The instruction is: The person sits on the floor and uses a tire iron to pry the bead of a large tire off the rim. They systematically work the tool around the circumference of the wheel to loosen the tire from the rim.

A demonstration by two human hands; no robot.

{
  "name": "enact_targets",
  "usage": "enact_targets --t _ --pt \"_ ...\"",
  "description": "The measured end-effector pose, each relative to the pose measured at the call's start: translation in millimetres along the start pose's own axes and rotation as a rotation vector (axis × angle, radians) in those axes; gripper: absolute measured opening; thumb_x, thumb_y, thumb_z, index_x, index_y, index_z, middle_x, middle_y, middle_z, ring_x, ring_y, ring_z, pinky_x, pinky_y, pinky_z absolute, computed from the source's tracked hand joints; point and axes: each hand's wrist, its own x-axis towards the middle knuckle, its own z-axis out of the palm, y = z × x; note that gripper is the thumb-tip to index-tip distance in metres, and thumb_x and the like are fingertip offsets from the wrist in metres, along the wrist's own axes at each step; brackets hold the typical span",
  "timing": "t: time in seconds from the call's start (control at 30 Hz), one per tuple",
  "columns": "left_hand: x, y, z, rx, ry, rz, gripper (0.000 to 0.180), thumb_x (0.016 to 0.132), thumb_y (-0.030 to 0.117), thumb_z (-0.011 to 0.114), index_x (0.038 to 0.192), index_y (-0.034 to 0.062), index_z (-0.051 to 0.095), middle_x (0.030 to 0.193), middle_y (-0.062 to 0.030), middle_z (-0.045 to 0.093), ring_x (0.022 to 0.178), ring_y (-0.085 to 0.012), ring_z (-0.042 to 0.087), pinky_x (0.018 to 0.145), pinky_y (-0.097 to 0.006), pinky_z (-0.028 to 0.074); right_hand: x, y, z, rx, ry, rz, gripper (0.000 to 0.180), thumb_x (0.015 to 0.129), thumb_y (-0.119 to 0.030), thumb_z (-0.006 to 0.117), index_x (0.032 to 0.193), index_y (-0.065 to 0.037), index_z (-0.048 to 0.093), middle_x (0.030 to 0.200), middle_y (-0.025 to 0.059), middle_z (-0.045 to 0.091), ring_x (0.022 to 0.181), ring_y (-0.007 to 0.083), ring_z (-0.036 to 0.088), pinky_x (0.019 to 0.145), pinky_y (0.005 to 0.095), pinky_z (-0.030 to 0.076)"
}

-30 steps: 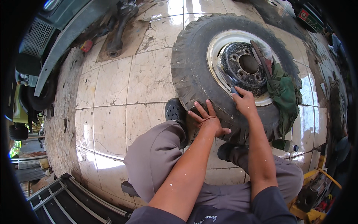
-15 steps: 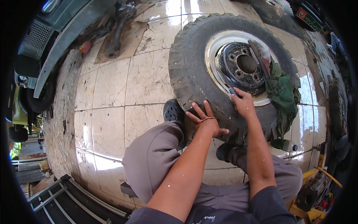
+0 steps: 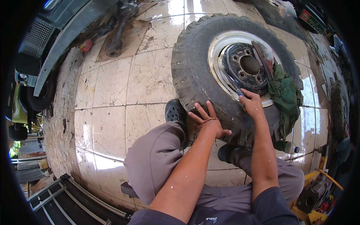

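Observation:
A big tyre (image 3: 198, 63) with knobbly tread lies flat before me, round a worn white rim (image 3: 216, 45) with a black centre (image 3: 232, 60). My left hand (image 3: 207, 122) rests on its near sidewall, fingers spread, holding nothing. In my right hand (image 3: 252, 103), closed, is the blue-grey handle of a slim metal tool (image 3: 239, 92). Its thin blade points far-left along the inside of the rim; I cannot tell if it is a screwdriver or a scraper. A dark green cloth (image 3: 285, 92) drapes over the right side, beside a long brown bar (image 3: 261, 59) and a clear plastic bag (image 3: 267, 50).
A green bottle (image 3: 287, 146) lies right of the tyre. Far left, a metal shaft part (image 3: 116, 43) rests on cardboard near a vehicle bumper (image 3: 62, 48). A black panel with metal rails (image 3: 56, 198) is at near left, a yellow metal frame (image 3: 315, 215) at near right.
My right hand has shifted slightly right with the tool, and more of its blade shows along the rim. My left hand stays on the tyre.

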Motion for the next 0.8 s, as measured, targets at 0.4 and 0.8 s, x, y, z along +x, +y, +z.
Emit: enact_targets --t 0.4,0.8 --pt "-1 -1 2 0.008 -0.004 -0.025 0.166 0.062 0.086 0.074 0.150 -0.0156 -0.024 0.162 -0.0383 -0.021 0.144 -0.0607 -0.028 0.111 -0.079 -0.006 -4 -8 -14 0.062 -0.112 0.083 0.047 0.088 -0.015 0.071 0.133 -0.003 0.068 0.081 0.0037 0.069 0.057 0.0098 0.056 0.052 0.0261 0.045" --pt "-1 -6 0 0.007 -0.017 -0.031 0.165 0.062 0.086 0.072 0.150 -0.0162 -0.023 0.163 -0.0348 -0.022 0.144 -0.0612 -0.029 0.110 -0.080 -0.006 -3 -7 -6 0.042 -0.137 0.042 0.048 0.087 -0.014 0.071 0.133 -0.002 0.068 0.080 0.0025 0.067 0.054 0.0082 0.052 0.053 0.0272 0.044"
